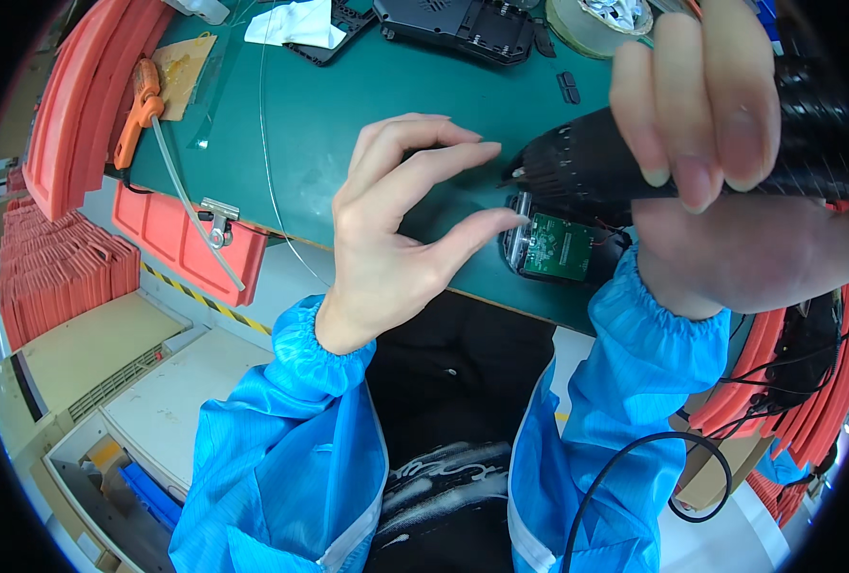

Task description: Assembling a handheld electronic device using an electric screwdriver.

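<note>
My right hand [706, 143] grips a black electric screwdriver [596, 162], held level with its tip pointing left. Below the tip, a small device with a green circuit board [553, 246] lies at the near edge of the green mat [348, 124]. My left hand [401, 224] hovers just left of the tip, fingers spread and curved, the thumb reaching toward the device. I cannot tell whether it pinches anything. Both forearms wear blue sleeves.
A black device housing [458, 24] and a white cloth [296, 24] lie at the mat's far side, next to a tape roll [596, 24]. Orange pliers [136, 110] rest at far left. Red trays [71, 105] stack along the left; a black cable [635, 458] loops at lower right.
</note>
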Action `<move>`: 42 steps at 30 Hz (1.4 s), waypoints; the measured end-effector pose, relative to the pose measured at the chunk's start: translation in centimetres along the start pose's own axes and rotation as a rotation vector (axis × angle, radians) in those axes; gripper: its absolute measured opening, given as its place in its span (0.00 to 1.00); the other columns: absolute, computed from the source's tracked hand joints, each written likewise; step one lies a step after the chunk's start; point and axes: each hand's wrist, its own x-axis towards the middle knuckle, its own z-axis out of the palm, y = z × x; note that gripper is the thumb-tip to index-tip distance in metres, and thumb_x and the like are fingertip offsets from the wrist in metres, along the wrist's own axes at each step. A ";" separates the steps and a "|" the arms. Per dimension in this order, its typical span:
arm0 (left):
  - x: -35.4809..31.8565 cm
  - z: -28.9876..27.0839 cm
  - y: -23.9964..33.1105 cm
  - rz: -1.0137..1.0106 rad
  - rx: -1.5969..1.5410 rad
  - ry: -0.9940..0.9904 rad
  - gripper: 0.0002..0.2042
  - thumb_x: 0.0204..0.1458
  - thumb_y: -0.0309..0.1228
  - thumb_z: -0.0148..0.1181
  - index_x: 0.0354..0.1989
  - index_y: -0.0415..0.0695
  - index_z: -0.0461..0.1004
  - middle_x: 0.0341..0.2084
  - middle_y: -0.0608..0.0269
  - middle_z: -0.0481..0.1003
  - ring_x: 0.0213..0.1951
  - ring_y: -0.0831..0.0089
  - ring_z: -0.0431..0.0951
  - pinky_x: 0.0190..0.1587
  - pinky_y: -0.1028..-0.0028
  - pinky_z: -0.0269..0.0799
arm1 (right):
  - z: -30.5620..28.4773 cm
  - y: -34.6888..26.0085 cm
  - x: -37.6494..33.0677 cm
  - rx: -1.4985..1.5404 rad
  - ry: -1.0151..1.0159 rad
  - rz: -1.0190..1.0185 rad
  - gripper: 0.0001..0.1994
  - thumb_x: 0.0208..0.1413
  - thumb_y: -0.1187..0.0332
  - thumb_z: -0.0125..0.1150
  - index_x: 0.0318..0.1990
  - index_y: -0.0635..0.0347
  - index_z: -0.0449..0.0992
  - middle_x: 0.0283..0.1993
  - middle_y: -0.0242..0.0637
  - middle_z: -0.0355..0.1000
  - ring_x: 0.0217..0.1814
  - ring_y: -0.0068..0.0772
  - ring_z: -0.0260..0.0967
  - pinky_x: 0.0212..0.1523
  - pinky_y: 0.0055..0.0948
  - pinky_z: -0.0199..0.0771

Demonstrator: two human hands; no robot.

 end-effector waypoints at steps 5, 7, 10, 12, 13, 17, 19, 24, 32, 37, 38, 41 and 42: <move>-0.5 -0.7 -0.3 0.161 0.152 -0.098 0.24 0.34 0.32 0.83 0.43 0.40 0.84 0.47 0.57 0.78 0.55 0.53 0.74 0.53 0.59 0.75 | -2.0 -0.6 -1.1 0.012 -0.067 0.011 0.21 0.64 0.45 0.59 0.38 0.57 0.73 0.28 0.26 0.66 0.29 0.19 0.65 0.35 0.23 0.65; -0.4 -0.5 0.1 0.172 0.170 -0.138 0.25 0.34 0.34 0.83 0.43 0.39 0.84 0.48 0.56 0.77 0.56 0.52 0.74 0.54 0.58 0.75 | -2.3 -0.9 -1.4 0.015 -0.090 0.016 0.21 0.64 0.45 0.59 0.38 0.57 0.73 0.28 0.25 0.66 0.29 0.18 0.65 0.35 0.22 0.65; -0.4 -0.1 0.4 0.190 0.213 -0.213 0.27 0.33 0.36 0.82 0.44 0.39 0.84 0.50 0.54 0.76 0.58 0.48 0.72 0.55 0.56 0.74 | -2.1 -0.9 -1.5 0.023 -0.117 0.021 0.21 0.63 0.45 0.59 0.38 0.57 0.73 0.28 0.25 0.66 0.29 0.18 0.65 0.34 0.22 0.65; -0.5 -0.1 0.4 0.189 0.222 -0.251 0.28 0.32 0.38 0.82 0.44 0.38 0.83 0.52 0.53 0.75 0.58 0.47 0.71 0.56 0.55 0.74 | -1.8 -0.8 -1.5 0.057 -0.079 0.030 0.21 0.64 0.46 0.59 0.40 0.59 0.73 0.28 0.26 0.66 0.28 0.18 0.65 0.34 0.22 0.65; -0.7 -0.1 0.4 0.189 0.226 -0.269 0.28 0.32 0.38 0.82 0.44 0.38 0.83 0.52 0.53 0.74 0.59 0.47 0.70 0.57 0.54 0.73 | -1.9 -1.0 -1.4 0.073 -0.061 0.035 0.21 0.64 0.47 0.59 0.41 0.59 0.72 0.27 0.26 0.66 0.28 0.19 0.65 0.33 0.23 0.65; -1.0 0.3 0.1 0.167 0.189 -0.245 0.27 0.34 0.43 0.82 0.42 0.40 0.84 0.53 0.54 0.76 0.61 0.47 0.70 0.59 0.52 0.72 | -1.6 -1.3 -1.8 0.125 -0.004 0.048 0.22 0.64 0.49 0.58 0.46 0.62 0.71 0.27 0.26 0.66 0.27 0.19 0.65 0.32 0.23 0.66; -0.8 0.4 0.1 0.166 0.187 -0.237 0.27 0.33 0.43 0.82 0.43 0.41 0.84 0.54 0.54 0.75 0.61 0.46 0.70 0.59 0.52 0.72 | -1.5 -1.2 -1.7 0.147 0.021 0.057 0.22 0.65 0.50 0.58 0.49 0.63 0.70 0.27 0.27 0.66 0.26 0.20 0.65 0.32 0.24 0.66; -0.6 0.2 0.2 0.151 0.208 -0.263 0.29 0.30 0.44 0.83 0.45 0.44 0.84 0.55 0.53 0.73 0.64 0.44 0.67 0.60 0.50 0.71 | -0.7 -1.1 -1.9 0.098 0.183 0.004 0.25 0.65 0.53 0.58 0.55 0.67 0.65 0.27 0.28 0.66 0.24 0.20 0.64 0.29 0.25 0.66; -0.5 0.2 0.4 0.100 0.203 -0.282 0.32 0.27 0.44 0.84 0.46 0.47 0.84 0.57 0.53 0.71 0.65 0.42 0.65 0.61 0.48 0.69 | 0.8 -2.9 -3.0 -0.066 0.199 -0.039 0.25 0.63 0.54 0.60 0.56 0.65 0.63 0.26 0.28 0.66 0.22 0.19 0.62 0.28 0.24 0.66; -0.8 0.1 0.5 0.123 0.135 -0.201 0.30 0.28 0.42 0.83 0.45 0.44 0.84 0.54 0.54 0.73 0.63 0.43 0.68 0.60 0.49 0.71 | 2.2 -4.1 -4.2 -0.147 0.178 -0.065 0.25 0.62 0.53 0.61 0.54 0.63 0.63 0.25 0.27 0.66 0.21 0.18 0.62 0.27 0.23 0.66; -0.8 0.1 0.4 0.118 0.131 -0.200 0.30 0.28 0.42 0.83 0.45 0.44 0.84 0.54 0.54 0.73 0.63 0.43 0.68 0.60 0.49 0.71 | 2.4 -3.9 -4.4 -0.154 0.193 -0.077 0.25 0.61 0.54 0.62 0.54 0.63 0.64 0.25 0.27 0.66 0.21 0.18 0.62 0.28 0.22 0.66; -1.0 0.1 0.1 0.269 0.076 -0.175 0.27 0.30 0.38 0.82 0.42 0.41 0.84 0.50 0.55 0.76 0.59 0.46 0.72 0.57 0.53 0.74 | 3.1 -3.6 -4.8 -0.174 0.242 -0.117 0.24 0.59 0.54 0.63 0.52 0.62 0.65 0.25 0.26 0.67 0.21 0.17 0.64 0.28 0.20 0.68; -1.2 0.3 0.3 0.266 0.073 -0.178 0.27 0.30 0.38 0.82 0.42 0.41 0.84 0.50 0.55 0.76 0.59 0.46 0.72 0.57 0.53 0.74 | 3.2 -3.6 -5.0 -0.181 0.260 -0.132 0.23 0.58 0.55 0.64 0.52 0.61 0.65 0.25 0.25 0.68 0.21 0.17 0.64 0.28 0.19 0.68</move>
